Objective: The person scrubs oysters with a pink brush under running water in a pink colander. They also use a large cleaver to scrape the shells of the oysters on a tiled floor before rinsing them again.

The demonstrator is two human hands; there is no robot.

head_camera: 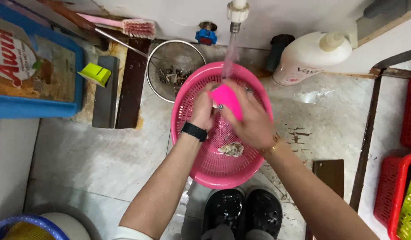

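In the middle of the frame both hands meet over a pink basket point(205, 171) that sits on the wet marbled floor point(94, 155). The right hand point(252, 122) has its fingers closed around a bright pink brush point(227, 100), its head pointing toward the upper left. The left hand point(203, 109), with a black wristband point(194, 131) on the wrist, is curled around something small right against the brush; what it holds is hidden, and whether those fingers pinch or merely cup it cannot be told. A thin stream of water point(231, 55) falls from a tap point(236, 13) at the top centre onto the hands. Lower in the basket, just beneath the wrists, lies a single oyster shell point(231, 149). Just above and left of the basket stands a round metal strainer point(187, 49) with dark bits inside. A white plastic bottle point(310, 55) lies at upper right, and two black boots point(243, 211) show at the bottom centre.
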